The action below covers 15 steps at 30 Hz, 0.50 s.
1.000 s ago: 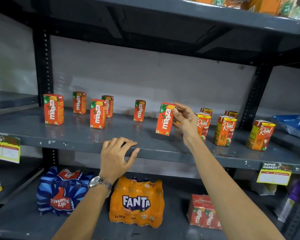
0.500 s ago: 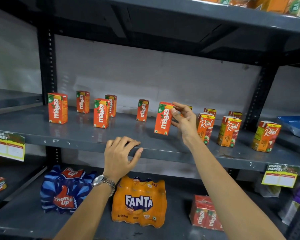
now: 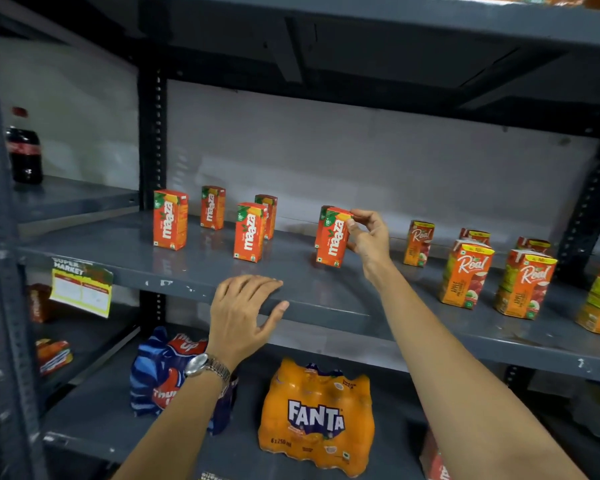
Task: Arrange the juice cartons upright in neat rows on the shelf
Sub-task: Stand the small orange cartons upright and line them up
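My right hand (image 3: 369, 237) grips the top right corner of an orange Maaza carton (image 3: 333, 239) that stands nearly upright on the grey shelf (image 3: 205, 271), right in front of another Maaza carton mostly hidden behind it. Further left stand several Maaza cartons: one front left (image 3: 170, 220), one behind it (image 3: 212, 207), and a pair (image 3: 250, 232) in the middle. To the right stand several Real apple cartons (image 3: 466, 273), one smaller at the back (image 3: 418, 242). My left hand (image 3: 245, 306) lies flat on the shelf's front edge, holding nothing.
On the lower shelf sit a Fanta pack (image 3: 316, 417), a blue Thums Up pack (image 3: 163, 375) and a red Maaza pack (image 3: 437, 462). A cola bottle (image 3: 23, 150) stands on the left bay. A price tag (image 3: 82, 287) hangs from the shelf edge. Dark uprights frame the bay.
My right hand has carried the Maaza carton left and back, setting it down in front of the lone carton. The view has shifted left. My left hand stays on the shelf edge.
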{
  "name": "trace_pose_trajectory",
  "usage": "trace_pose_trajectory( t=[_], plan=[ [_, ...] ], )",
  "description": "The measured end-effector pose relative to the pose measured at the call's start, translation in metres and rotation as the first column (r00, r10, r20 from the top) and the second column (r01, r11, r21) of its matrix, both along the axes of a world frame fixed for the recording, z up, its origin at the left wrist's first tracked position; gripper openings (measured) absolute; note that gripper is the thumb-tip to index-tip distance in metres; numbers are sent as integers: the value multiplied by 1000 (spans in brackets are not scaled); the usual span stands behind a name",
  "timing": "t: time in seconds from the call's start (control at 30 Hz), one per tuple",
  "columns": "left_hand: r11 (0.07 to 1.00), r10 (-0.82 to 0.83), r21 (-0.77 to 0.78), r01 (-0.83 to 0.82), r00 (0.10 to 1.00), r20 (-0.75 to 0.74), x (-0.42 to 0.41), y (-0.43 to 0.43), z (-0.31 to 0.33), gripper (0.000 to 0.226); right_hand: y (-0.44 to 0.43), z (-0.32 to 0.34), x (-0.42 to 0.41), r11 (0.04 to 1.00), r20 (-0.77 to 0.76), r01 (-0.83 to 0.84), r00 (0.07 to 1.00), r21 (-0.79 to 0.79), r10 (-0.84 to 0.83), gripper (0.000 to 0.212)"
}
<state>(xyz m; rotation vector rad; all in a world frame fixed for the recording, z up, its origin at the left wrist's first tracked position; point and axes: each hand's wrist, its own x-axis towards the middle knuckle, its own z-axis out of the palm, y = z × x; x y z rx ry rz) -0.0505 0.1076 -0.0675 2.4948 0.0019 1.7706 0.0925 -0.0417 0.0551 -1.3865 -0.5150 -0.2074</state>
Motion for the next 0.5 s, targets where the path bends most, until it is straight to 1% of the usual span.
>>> trace_pose_trajectory(
  t=[0.1,0.27,0.33,0.4,0.5],
  plan=[
    [999,6,34,-5,1000,-23,0,6,-4,40,13,-2,2,999,1,-39,999,-30,39,10],
    [999,7,50,-7,1000,1,2,8,-5,37,16,-10,5,997,-22,-62,998,-46,61,13],
    [999,9,44,-10,1000,7,3,7,-6,39,15,-10,5,996,-16,-57,998,-74,56,20],
    [999,8,34,-8,1000,11,4,7,-6,41,14,-10,6,994,-20,-43,999,-102,41,35],
    [999,2,32,-2,1000,-3,4,7,-8,43,13,-14,2,995,-76,-29,997,-98,21,48]
  ],
)
